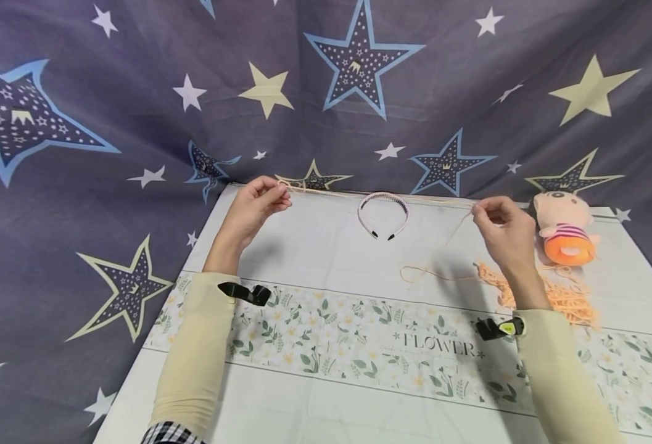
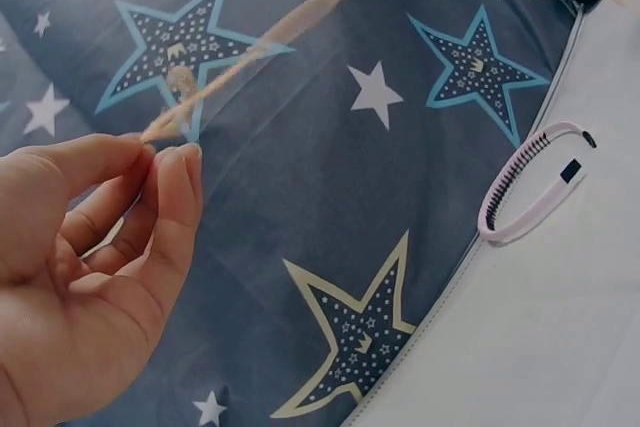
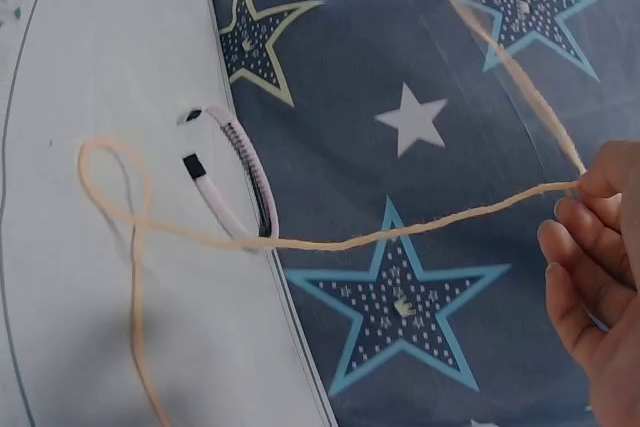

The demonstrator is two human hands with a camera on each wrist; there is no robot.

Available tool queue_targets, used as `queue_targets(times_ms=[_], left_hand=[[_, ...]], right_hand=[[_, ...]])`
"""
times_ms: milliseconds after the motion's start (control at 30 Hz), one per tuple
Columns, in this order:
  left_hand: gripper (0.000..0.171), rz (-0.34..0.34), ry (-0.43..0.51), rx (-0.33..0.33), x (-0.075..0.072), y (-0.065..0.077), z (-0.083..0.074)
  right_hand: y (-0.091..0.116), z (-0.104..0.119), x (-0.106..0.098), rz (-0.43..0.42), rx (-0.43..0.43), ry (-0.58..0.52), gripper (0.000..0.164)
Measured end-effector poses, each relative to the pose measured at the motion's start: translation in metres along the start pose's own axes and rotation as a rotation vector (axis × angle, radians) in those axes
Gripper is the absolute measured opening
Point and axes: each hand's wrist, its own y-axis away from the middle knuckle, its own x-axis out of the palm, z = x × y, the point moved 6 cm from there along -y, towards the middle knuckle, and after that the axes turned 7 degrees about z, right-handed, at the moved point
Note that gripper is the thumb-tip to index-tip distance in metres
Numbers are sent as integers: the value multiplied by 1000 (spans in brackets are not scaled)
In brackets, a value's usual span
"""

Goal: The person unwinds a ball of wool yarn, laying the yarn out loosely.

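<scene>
My left hand [image 1: 256, 205] pinches one end of a peach yarn length between thumb and forefinger, above the table's far left. My right hand [image 1: 502, 229] pinches the same yarn [image 3: 335, 246] at the right. Between the hands the yarn [image 2: 300, 23] runs nearly straight, apparently in more than one strand. From the right fingers a single strand drops to the tabletop, makes a loop there and leads to a loose heap of peach yarn [image 1: 572, 303] beside the right forearm. A pink headband [image 1: 407, 216] with black tips lies on the table, below the stretched yarn.
A plush doll [image 1: 564, 217] with an orange bottom lies at the back right, near the yarn heap. The white tablecloth [image 1: 314, 246] has a floral band across it. A dark star-patterned curtain [image 1: 303, 135] hangs directly behind and left of the table.
</scene>
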Motion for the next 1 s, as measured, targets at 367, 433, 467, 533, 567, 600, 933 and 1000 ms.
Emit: queue_targets(times_ms=[367,433,467,533,567,600,933,1000], left_hand=[[7,-46,55,17,-10,4,1],[7,-58,60,15,-12,5,1],[8,-62,60,13,-13,5,2],[8,-62,67,10,-15,5,3],[8,-60,68,9,-15,5,4],[8,-56,68,8,-16,5,5],[4,19,-177,-104,-7,2,27],[4,14,-202,-114,-7,1,30]], right_hand=[[11,-25,-32,-14,70,43,15],[13,-29,-38,-6,97,63,15],[14,-31,-40,0,112,73,16],[16,-36,-45,11,134,93,16],[17,-38,-48,21,140,103,16],[18,-40,-49,31,138,105,16],[27,-58,-52,204,131,198,20],[29,-64,-53,245,151,230,22]])
